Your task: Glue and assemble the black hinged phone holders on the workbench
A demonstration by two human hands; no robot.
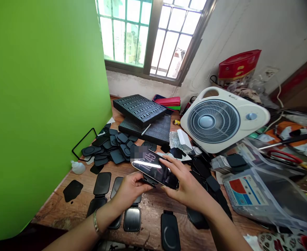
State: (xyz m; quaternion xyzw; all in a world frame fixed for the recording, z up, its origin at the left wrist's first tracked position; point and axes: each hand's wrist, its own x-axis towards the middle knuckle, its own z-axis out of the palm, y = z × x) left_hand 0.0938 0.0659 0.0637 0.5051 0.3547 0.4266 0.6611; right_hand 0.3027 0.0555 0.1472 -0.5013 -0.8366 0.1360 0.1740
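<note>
A smartphone [156, 166] with a lit screen showing the time is tilted in front of me above the table. My right hand [183, 179] grips its right end, thumb below and fingers on the upper edge. Under the phone's lower left side, my left hand [131, 190] pinches a dark, flat charger-like piece [150, 180], mostly hidden; I cannot tell whether it touches the phone's back. Hinged black square pads [102, 183] lie open on the table by my left forearm. Another black folding pad with a ring mark [170, 230] lies between my forearms.
Many black pads [117, 156] are heaped behind my hands. Black slotted trays [140, 108] are stacked by the wall. A white box fan [252, 99] stands at right, with clear plastic boxes [281, 205] nearer. A small white bottle [78, 167] sits beside the green panel [46, 104].
</note>
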